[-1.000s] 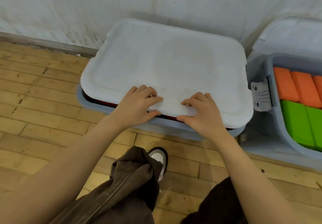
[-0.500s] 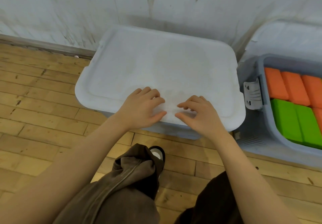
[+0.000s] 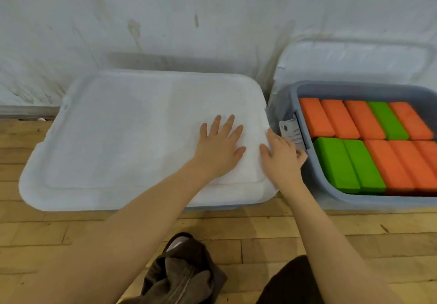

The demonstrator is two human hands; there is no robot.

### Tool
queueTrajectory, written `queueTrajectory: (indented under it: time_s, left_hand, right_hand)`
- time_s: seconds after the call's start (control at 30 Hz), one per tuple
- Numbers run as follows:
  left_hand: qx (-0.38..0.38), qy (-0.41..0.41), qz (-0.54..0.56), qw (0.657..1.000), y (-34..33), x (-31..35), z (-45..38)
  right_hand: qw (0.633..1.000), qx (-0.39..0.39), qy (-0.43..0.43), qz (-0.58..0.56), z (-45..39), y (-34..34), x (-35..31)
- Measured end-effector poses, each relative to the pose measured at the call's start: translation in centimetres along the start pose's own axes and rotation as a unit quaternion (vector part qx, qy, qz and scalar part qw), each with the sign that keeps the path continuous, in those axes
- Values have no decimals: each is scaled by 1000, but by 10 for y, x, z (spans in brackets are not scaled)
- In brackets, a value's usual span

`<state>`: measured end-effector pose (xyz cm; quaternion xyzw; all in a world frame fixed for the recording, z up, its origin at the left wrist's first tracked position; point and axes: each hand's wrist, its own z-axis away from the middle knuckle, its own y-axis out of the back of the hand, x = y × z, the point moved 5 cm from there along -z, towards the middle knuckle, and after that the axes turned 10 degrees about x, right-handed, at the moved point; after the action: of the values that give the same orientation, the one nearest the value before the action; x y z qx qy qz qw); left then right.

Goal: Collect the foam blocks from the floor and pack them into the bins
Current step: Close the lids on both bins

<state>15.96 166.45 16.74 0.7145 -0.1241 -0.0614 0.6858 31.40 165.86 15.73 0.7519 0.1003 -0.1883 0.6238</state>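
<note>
Far left: wooden plank floor (image 3: 35, 228) running up to a scuffed white wall (image 3: 165, 19).

On the floor against the wall stands the closed bin; you see only a strip of its grey-blue body under the white lid (image 3: 118, 138) that covers it. The lid lies flat over the bin.

Your left hand (image 3: 220, 150) rests palm-down on the right part of that lid, fingers straight and spread; its grip is released, holding nothing.

Your right hand (image 3: 281, 159) is at the lid's right edge, thumb and index finger on the lid, the other fingers reaching over the edge toward the grey latch (image 3: 292, 131) on the neighbouring bin's left wall. Whether those fingers curl onto the edge or the latch cannot be told, so the state of this grip is uncertain.

Just beside, to the right: an open grey-blue bin (image 3: 331, 192) packed with foam blocks in two rows, orange blocks (image 3: 340, 120) and green blocks (image 3: 347, 164) side by side. A second white lid (image 3: 354, 60) leans against the wall behind it.

Bottom centre: your brown trouser leg (image 3: 179, 277) and a shoe toe (image 3: 176, 243) on the floor.
</note>
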Motion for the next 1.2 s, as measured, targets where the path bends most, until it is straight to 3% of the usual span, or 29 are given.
queueTrajectory:
  time_s: [0.1,0.3,0.47,0.57,0.63,0.8,1.2]
  left_hand:
    - [-35,12,-18,999,-12,-1,5]
    - [-31,18,-17,999,-16,-2,2]
    - [-23,25,-17,999,-22,-3,1]
    - [-15,26,-26,999,-24,-2,2]
    - [-8,26,-30,999,-26,0,3]
    - [6,31,-20,999,-28,-1,5]
    - [28,37,-7,999,-31,-2,5]
  right_hand:
    - [1000,-1,8,-14,14,-5,1]
    - [999,16,-30,-36,-17,0,4]
    - [994,-98,-40,28,-35,-25,13]
    - [992,-121,-35,18,-38,-29,15]
    - [994,-101,-32,14,-37,-26,14]
    - [997,41,4,-60,-23,-7,1]
    - [988,23,5,-153,-17,-17,2]
